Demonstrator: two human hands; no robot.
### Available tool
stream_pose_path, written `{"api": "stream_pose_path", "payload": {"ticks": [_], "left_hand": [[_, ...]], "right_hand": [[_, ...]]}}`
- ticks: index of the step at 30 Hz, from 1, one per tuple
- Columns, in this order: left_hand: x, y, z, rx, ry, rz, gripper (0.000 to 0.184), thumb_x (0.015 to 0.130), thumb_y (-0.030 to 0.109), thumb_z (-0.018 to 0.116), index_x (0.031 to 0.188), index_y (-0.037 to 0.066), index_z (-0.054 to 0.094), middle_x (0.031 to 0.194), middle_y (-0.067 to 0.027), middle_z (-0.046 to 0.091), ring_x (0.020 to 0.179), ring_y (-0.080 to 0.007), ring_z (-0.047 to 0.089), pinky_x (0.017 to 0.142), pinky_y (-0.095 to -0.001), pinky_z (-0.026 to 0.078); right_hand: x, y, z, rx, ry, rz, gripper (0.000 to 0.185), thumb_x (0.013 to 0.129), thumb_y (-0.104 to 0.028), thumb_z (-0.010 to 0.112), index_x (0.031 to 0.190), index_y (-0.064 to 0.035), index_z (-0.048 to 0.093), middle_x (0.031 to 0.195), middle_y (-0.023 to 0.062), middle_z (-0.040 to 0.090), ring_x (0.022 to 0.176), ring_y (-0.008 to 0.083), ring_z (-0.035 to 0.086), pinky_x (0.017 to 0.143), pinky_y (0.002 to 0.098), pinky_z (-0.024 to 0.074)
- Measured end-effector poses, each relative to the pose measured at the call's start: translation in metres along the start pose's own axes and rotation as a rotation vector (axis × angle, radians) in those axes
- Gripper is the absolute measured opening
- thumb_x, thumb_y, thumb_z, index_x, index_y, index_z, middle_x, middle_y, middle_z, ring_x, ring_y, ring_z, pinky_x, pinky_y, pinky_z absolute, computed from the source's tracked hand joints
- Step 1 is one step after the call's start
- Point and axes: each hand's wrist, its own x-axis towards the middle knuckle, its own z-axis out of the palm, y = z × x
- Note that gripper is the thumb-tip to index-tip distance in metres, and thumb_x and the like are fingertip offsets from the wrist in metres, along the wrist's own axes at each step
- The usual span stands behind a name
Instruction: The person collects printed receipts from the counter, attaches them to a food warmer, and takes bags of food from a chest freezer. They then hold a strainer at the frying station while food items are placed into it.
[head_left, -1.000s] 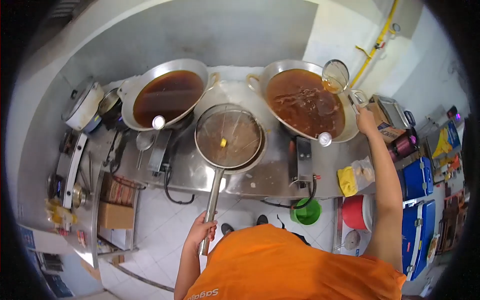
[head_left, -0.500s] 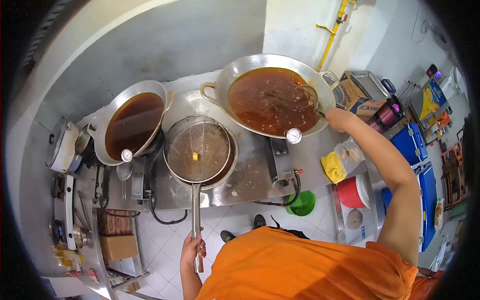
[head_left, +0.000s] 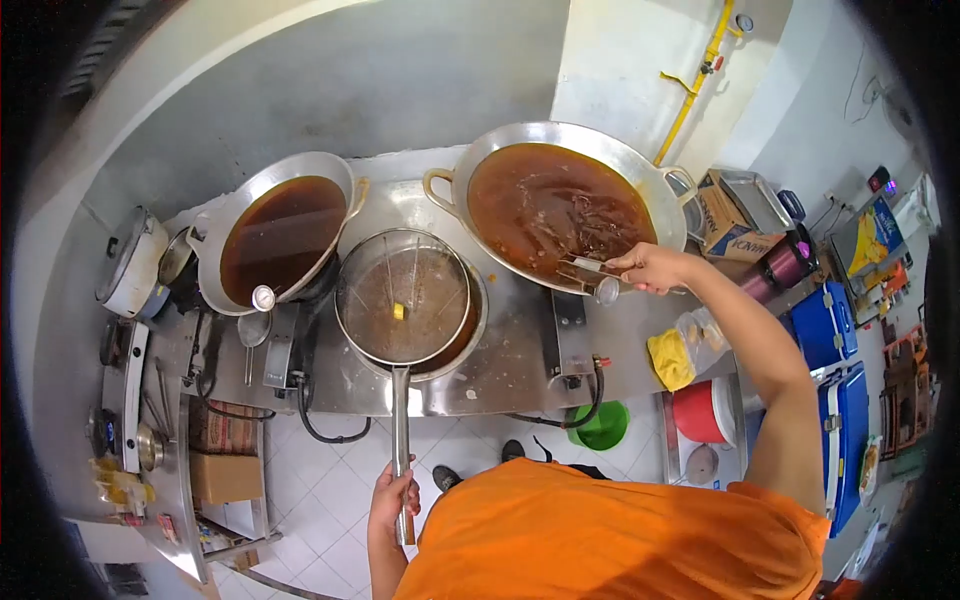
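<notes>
When Two Hands Work Apart, Slow and Flat Is Best

While the left hand (head_left: 395, 498) holds the big sieve (head_left: 372, 295), the right hand (head_left: 652, 268) is busy at the near edge of the right wok (head_left: 545, 135). The left fingers are wrapped around the long handle (head_left: 400, 415), near its end. The sieve's round net is over a pot (head_left: 481, 318) on the table (head_left: 505, 380), between that wok and the left wok (head_left: 305, 165). From where I stand, I cannot tell if the net touches the pot. A small yellow bit (head_left: 399, 312) lies on the net.

The right fingers are closed around a thin metal tool (head_left: 590, 264). It points in over the wok's edge. I cannot tell how much of its far end is under the brown liquid (head_left: 555, 205), which has ripples in it.

To do this well, I think the left hand should hold the net flat, so the yellow bit does not slide off. The right hand should go gently, because a fast push could splash. It should also mind the round dial (head_left: 607, 291), which sits just beside it at the wok's edge and could get a knock. A firm hold, with the fingers well out of the liquid, seems best.
</notes>
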Motion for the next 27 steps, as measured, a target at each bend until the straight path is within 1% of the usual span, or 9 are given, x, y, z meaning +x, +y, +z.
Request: {"api": "stream_pose_path", "payload": {"ticks": [1,7,11,17,20,21,24,25,27], "left_hand": [[0.002,-0.002,-0.003,-0.020,-0.001,-0.003,0.032,0.099,0.014,0.056,0.131,0.011,0.055,0.058,-0.0014,0.047,0.037,-0.0108,0.040,0.035,-0.0270,0.035],[0.004,0.002,-0.004,-0.006,-0.008,-0.020,0.031,0.098,0.013,0.057,0.129,0.011,0.055,0.058,-0.0015,0.046,0.037,-0.0118,0.040,0.035,-0.0274,0.035],[0.003,0.003,-0.010,0.068,-0.019,0.006,0.032,0.098,0.012,0.058,0.130,0.011,0.055,0.058,-0.0018,0.047,0.039,-0.0111,0.040,0.037,-0.0271,0.035],[-0.031,0.011,-0.026,0.059,-0.062,-0.010,0.034,0.096,0.008,0.057,0.130,0.008,0.054,0.059,-0.0019,0.048,0.040,-0.0105,0.040,0.038,-0.0260,0.035],[-0.049,0.011,-0.038,0.024,-0.066,-0.035,0.035,0.094,0.006,0.056,0.129,0.007,0.053,0.058,-0.0019,0.047,0.039,-0.0106,0.040,0.038,-0.0256,0.034],[-0.054,0.011,-0.041,0.019,-0.072,-0.035,0.035,0.094,0.006,0.057,0.129,0.007,0.053,0.057,-0.0019,0.047,0.038,-0.0106,0.040,0.038,-0.0255,0.034],[-0.073,0.010,-0.055,-0.013,-0.058,-0.043,0.036,0.093,0.006,0.058,0.128,0.006,0.053,0.056,-0.0018,0.046,0.038,-0.0104,0.040,0.037,-0.0252,0.034],[-0.080,0.009,-0.061,-0.022,-0.051,-0.052,0.036,0.092,0.006,0.058,0.128,0.006,0.053,0.056,-0.0017,0.046,0.038,-0.0104,0.040,0.037,-0.0252,0.034],[-0.087,-0.001,-0.084,-0.007,-0.047,-0.026,0.036,0.092,0.006,0.059,0.127,0.005,0.053,0.056,-0.0016,0.046,0.039,-0.0102,0.040,0.038,-0.0247,0.033]], "right_hand": [[0.002,0.002,0.003,0.083,0.003,-0.006,0.052,0.099,-0.016,0.054,0.150,-0.0211,0.048,0.061,-0.0051,0.045,0.052,0.0066,0.043,0.045,0.0259,0.0405],[0.006,0.011,0.006,0.296,0.075,-0.096,0.051,0.099,-0.015,0.056,0.150,-0.0187,0.048,0.063,-0.0035,0.050,0.048,0.0066,0.044,0.043,0.0257,0.0405],[0.003,0.011,0.008,0.290,0.112,-0.118,0.053,0.099,-0.013,0.055,0.151,-0.0121,0.044,0.063,-0.0022,0.051,0.047,0.0075,0.045,0.043,0.0264,0.0411],[-0.015,-0.013,0.024,0.246,0.187,-0.116,0.054,0.099,-0.014,0.055,0.152,-0.0107,0.043,0.063,-0.0015,0.052,0.048,0.0084,0.047,0.044,0.0272,0.0424],[-0.030,-0.037,0.040,0.236,0.251,-0.154,0.053,0.100,-0.016,0.055,0.152,-0.0158,0.044,0.063,-0.0047,0.049,0.049,0.0058,0.044,0.043,0.0248,0.0393],[-0.032,-0.045,0.046,0.198,0.281,-0.202,0.054,0.098,-0.014,0.056,0.151,-0.0130,0.044,0.062,-0.0023,0.052,0.051,0.0059,0.047,0.045,0.0266,0.0416],[-0.028,-0.062,0.080,0.028,0.489,-0.415,0.054,0.096,-0.011,0.056,0.150,-0.0099,0.046,0.063,0.0052,0.057,0.052,0.0119,0.053,0.050,0.0320,0.0454],[-0.020,-0.065,0.099,-0.100,0.638,-0.554,0.053,0.094,-0.007,0.054,0.146,-0.0076,0.049,0.067,0.0147,0.062,0.055,0.0247,0.060,0.059,0.0400,0.0502],[-0.020,-0.090,0.140,-0.186,0.622,-0.382,0.055,0.093,-0.004,0.051,0.147,-0.0078,0.047,0.079,0.0214,0.066,0.072,0.0367,0.065,0.070,0.0462,0.0518]]}}
